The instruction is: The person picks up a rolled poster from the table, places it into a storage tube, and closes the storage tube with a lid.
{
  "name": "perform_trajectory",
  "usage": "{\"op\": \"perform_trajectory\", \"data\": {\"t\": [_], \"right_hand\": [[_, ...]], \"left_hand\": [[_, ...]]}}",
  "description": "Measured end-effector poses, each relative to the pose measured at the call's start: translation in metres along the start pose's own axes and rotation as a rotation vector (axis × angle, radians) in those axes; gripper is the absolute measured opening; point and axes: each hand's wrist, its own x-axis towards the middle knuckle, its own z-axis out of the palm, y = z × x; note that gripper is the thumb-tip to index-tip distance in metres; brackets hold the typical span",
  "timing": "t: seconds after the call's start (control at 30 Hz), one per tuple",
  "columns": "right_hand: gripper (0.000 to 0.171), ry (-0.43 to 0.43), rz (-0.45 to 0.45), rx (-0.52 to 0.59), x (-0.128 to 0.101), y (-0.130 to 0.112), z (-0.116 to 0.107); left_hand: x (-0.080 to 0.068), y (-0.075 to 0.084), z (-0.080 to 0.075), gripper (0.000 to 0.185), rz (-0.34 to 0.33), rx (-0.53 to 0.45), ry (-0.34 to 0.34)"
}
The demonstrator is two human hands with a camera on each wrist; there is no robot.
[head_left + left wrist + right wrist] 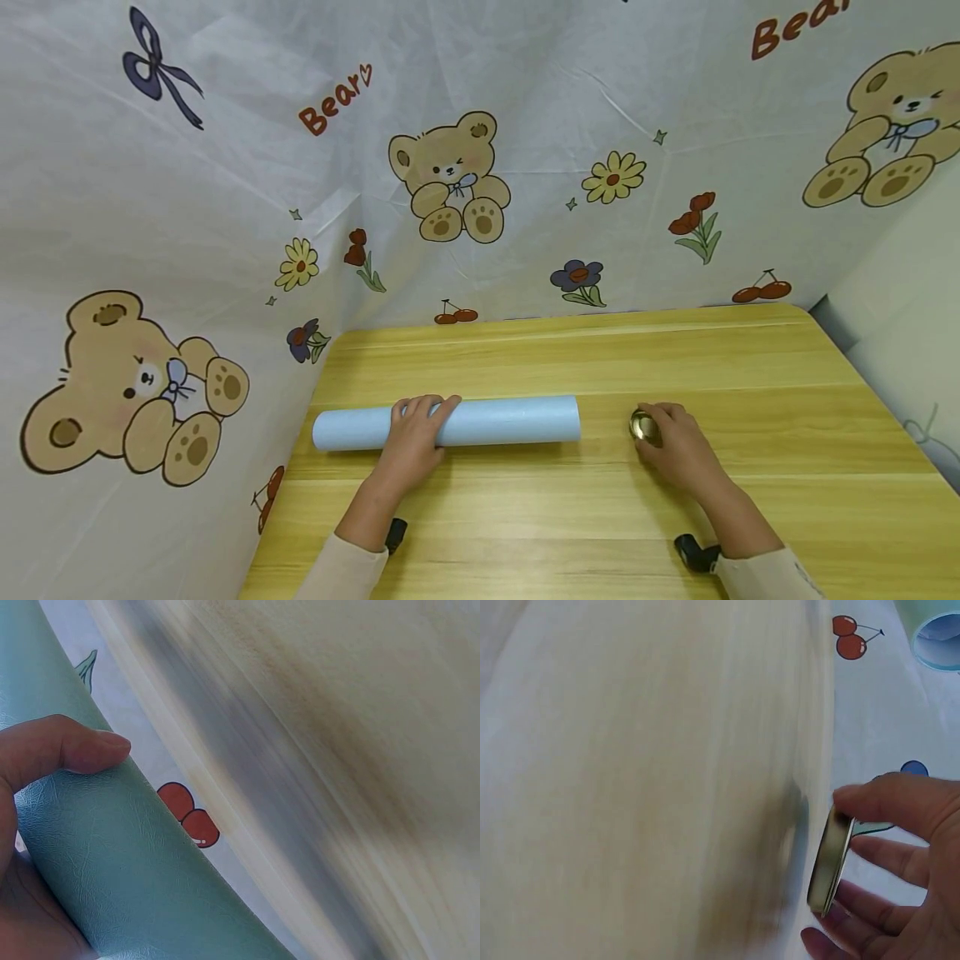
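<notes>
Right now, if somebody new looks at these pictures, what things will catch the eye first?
First, the pale blue roll lying across the wooden table, with the left hand curled over it near its left part. Then the small round gold lid, held on edge by the right hand to the right of the roll. Behind, the bear-printed cloth surrounds the table.

Head view: looks forward and down across the yellow wooden table point(750, 517) to the bear-print cloth backdrop point(225, 167).
Left wrist view: close on the pale blue rolled mat point(127, 877).
Right wrist view: close, shares that roll's open end point(937, 637).
</notes>
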Motion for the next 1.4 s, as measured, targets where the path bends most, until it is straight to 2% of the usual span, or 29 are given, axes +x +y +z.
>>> {"op": "perform_trajectory", "data": {"t": [0.53, 0.83, 1.4], "right_hand": [[0.066, 0.010, -0.072, 0.182, -0.004, -0.011, 0.003], [0.065, 0.007, -0.128, 0.370, -0.004, -0.022, 0.003], [0.062, 0.012, -0.180, 0.512, 0.001, -0.039, 0.005]], "left_hand": [[0.001, 0.000, 0.002, 0.086, 0.007, -0.007, 0.006], [0.001, 0.001, 0.003, 0.086, 0.013, -0.006, 0.010], [0.001, 0.003, 0.004, 0.085, 0.014, -0.004, -0.002]]}}
